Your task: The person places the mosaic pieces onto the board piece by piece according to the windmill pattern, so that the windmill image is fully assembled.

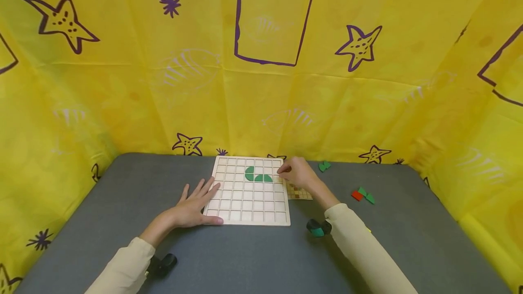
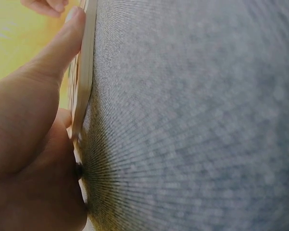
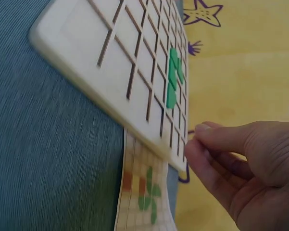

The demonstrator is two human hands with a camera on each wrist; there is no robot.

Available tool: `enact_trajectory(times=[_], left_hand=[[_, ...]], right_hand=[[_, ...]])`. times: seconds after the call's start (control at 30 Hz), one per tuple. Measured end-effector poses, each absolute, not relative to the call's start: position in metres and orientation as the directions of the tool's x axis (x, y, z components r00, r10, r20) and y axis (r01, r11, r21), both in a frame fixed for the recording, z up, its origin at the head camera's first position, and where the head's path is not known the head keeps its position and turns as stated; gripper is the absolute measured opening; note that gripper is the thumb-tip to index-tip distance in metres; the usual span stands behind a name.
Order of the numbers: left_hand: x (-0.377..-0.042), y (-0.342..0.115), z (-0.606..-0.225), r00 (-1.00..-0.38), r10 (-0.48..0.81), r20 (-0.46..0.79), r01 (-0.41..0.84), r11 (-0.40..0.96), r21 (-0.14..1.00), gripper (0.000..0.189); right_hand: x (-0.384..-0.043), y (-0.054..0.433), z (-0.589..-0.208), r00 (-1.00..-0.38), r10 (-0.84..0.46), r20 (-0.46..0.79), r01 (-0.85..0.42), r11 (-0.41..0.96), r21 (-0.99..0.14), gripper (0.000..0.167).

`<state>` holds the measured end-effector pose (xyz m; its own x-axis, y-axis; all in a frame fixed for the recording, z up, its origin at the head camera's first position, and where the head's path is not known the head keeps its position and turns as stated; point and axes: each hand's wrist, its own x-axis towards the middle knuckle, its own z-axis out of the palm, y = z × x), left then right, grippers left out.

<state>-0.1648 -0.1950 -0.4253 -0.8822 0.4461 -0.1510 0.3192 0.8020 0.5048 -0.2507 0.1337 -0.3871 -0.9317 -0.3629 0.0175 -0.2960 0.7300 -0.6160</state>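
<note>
A pale wooden board with a square grid (image 1: 241,194) lies on the table. Several green curved pieces (image 1: 263,178) sit in cells in its upper middle. My left hand (image 1: 189,208) rests spread at the board's left side, fingers over the edge and thumb at the near corner. At the upper right edge is my right hand (image 1: 298,171), its thumb and index finger drawn together. In the right wrist view, no piece shows between those fingertips (image 3: 202,128). A patterned card (image 3: 139,192) with a green four-petal figure lies partly under the board's right side.
Two green pieces (image 1: 324,166) lie beyond my right hand. Farther right on the grey table (image 1: 253,262) are a red piece (image 1: 357,195) and green pieces (image 1: 369,198). A yellow patterned cloth (image 1: 261,103) hangs behind the table.
</note>
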Motion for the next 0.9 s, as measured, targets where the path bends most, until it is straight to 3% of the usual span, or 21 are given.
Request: enact_trajectory(times=[0.43, 0.9], left_hand=[[-0.164, -0.196, -0.424, -0.88, 0.455, -0.138, 0.327, 0.789, 0.521, 0.106], [-0.165, -0.196, -0.425, -0.876, 0.463, -0.137, 0.339, 0.791, 0.51, 0.106]], right_hand=[[-0.246, 0.187, -0.381, -0.934, -0.355, 0.046, -0.304, 0.719, -0.625, 0.016], [-0.238, 0.247, -0.383, -0.937, -0.337, 0.091, -0.331, 0.775, -0.538, 0.015]])
